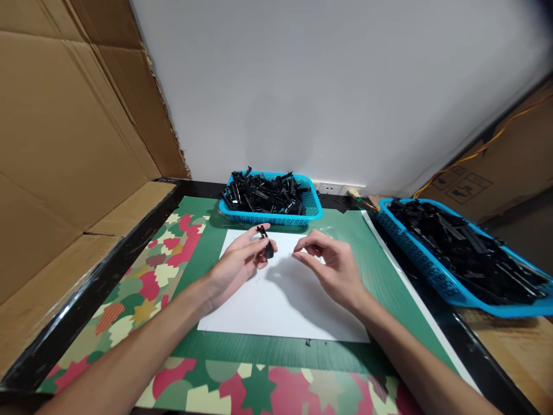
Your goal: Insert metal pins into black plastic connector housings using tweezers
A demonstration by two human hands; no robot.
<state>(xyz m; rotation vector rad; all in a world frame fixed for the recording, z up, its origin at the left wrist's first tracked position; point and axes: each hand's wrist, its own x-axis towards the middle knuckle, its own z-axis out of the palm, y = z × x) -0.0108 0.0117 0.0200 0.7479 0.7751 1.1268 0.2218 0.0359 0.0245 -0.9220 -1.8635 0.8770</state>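
My left hand (pixel 242 253) is closed around a small black plastic part (pixel 266 244), its thumb lying across the piece. Just to the right, my right hand (pixel 330 262) pinches something thin between thumb and fingertips, too small to make out. Both hands are over a white sheet of paper (pixel 276 314), apart from each other. A few tiny pale bits (pixel 258 280) lie on the paper below my left hand.
Behind the paper, a blue basket (pixel 276 219) holds many black parts. Another blue basket (pixel 432 276) with black pieces stands at the right. Cardboard (pixel 73 115) walls the left side; a power socket (pixel 330 188) sits at the back. Small black scraps (pixel 308 342) lie near the front.
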